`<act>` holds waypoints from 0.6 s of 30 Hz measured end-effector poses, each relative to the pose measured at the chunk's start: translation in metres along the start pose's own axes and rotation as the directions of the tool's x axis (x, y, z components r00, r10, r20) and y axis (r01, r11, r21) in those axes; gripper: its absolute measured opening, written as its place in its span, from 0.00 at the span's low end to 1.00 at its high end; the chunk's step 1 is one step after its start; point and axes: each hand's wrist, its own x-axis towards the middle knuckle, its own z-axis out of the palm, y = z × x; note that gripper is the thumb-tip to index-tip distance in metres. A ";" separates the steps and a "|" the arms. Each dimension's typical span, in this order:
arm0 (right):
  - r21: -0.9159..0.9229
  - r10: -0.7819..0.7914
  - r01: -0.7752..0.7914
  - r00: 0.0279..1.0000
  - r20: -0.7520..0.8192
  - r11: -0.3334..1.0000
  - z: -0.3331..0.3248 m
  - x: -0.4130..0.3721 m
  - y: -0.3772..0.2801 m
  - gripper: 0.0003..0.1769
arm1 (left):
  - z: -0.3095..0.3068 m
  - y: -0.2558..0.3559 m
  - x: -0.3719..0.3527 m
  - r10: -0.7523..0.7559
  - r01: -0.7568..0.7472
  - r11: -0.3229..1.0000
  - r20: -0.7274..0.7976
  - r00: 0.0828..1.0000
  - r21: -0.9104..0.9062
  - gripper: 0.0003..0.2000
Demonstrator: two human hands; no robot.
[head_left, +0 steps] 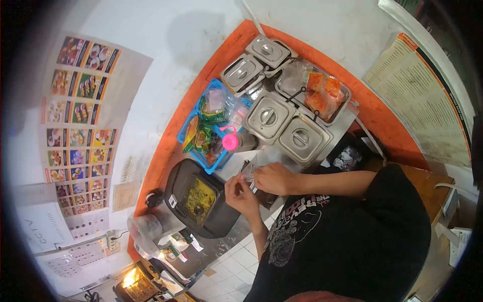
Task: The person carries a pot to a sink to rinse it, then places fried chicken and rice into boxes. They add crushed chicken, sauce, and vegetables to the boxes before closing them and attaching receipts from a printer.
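Observation:
My left hand (241, 195) is pinched on the near-left edge of a small clear plastic bag (248, 173). On the bag's other side my right hand (274, 178) is closed, its fingertips on the plastic. Both hands are close together over the steel counter, and the bag's contents are too small to make out. Just beyond them a bottle with a pink lid (230, 142) lies beside a blue basket (217, 165) of green and clear packets. A dark packet (265, 198) is partly hidden beneath my hands.
Lidded steel containers (267, 117) stand at the upper middle, by an open tray with orange-red packets (322, 94). At left are a black bin (173, 189) holding yellow-green food and a clear container (146, 229). An orange-edged wall borders the counter.

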 end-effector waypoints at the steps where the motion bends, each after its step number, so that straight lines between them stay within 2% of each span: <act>1: 0.075 0.028 -0.024 0.998 -0.051 0.997 -0.007 0.001 0.002 0.15 | 0.006 0.020 0.001 0.063 -0.067 0.990 0.031 0.998 0.121 0.03; 2: 0.145 0.054 -0.040 0.994 -0.093 0.989 -0.015 0.003 0.005 0.15 | 0.012 0.035 0.002 0.119 -0.129 0.963 0.059 0.991 0.237 0.02; 3: 0.157 0.026 -0.010 0.995 -0.099 0.988 -0.027 0.005 0.009 0.16 | 0.018 0.043 0.004 0.116 -0.123 0.963 0.044 0.992 0.241 0.02; 5: 0.170 -0.013 0.017 1.000 -0.024 0.985 -0.047 0.005 0.014 0.13 | 0.025 0.053 0.008 -0.023 -0.030 0.976 0.234 0.972 0.218 0.05; 7: 0.182 -0.044 0.036 0.998 0.039 0.983 -0.053 0.008 0.019 0.11 | 0.029 0.045 0.016 0.027 -0.073 0.967 0.186 0.982 0.243 0.05; 8: 0.205 -0.039 0.073 0.986 -0.165 0.976 -0.051 0.008 0.020 0.09 | 0.031 0.043 0.023 0.080 -0.122 0.955 0.161 0.984 0.269 0.06; 9: 0.221 -0.025 0.111 0.933 -0.359 0.969 -0.052 0.009 0.022 0.07 | 0.033 0.044 0.025 0.081 -0.122 0.956 0.159 0.984 0.266 0.06; 10: 0.215 -0.031 0.113 0.936 -0.351 0.970 -0.056 0.010 0.028 0.07 | 0.035 0.046 0.026 0.068 -0.088 0.990 0.178 0.982 0.112 0.06; 11: 0.389 -0.029 0.149 0.955 -0.296 0.909 -0.068 0.012 0.030 0.06 | 0.037 0.050 0.026 0.055 -0.047 0.998 0.190 0.980 -0.043 0.07; 12: 0.554 -0.038 0.167 0.971 -0.237 0.816 -0.078 0.016 0.033 0.06 | 0.037 0.055 0.027 0.047 -0.039 0.998 0.171 0.984 -0.046 0.07; 14: 0.585 -0.085 0.166 0.983 -0.163 0.794 -0.086 0.024 0.043 0.06 | 0.032 0.064 0.036 -0.028 0.028 1.000 0.271 0.962 0.004 0.08; 15: 0.691 -0.035 0.112 0.992 -0.125 0.714 -0.087 0.028 0.047 0.07 | 0.029 0.057 0.040 0.026 -0.041 0.999 0.371 0.928 0.034 0.13; 17: 0.869 0.036 -0.040 0.999 0.025 0.493 -0.089 0.036 0.058 0.07 | 0.037 0.073 0.043 0.063 -0.068 0.998 0.377 0.924 0.001 0.15; 18: 0.866 0.030 -0.048 0.999 0.038 0.498 -0.095 0.039 0.063 0.07 | 0.042 0.082 0.045 0.107 -0.102 0.994 0.389 0.915 -0.032 0.18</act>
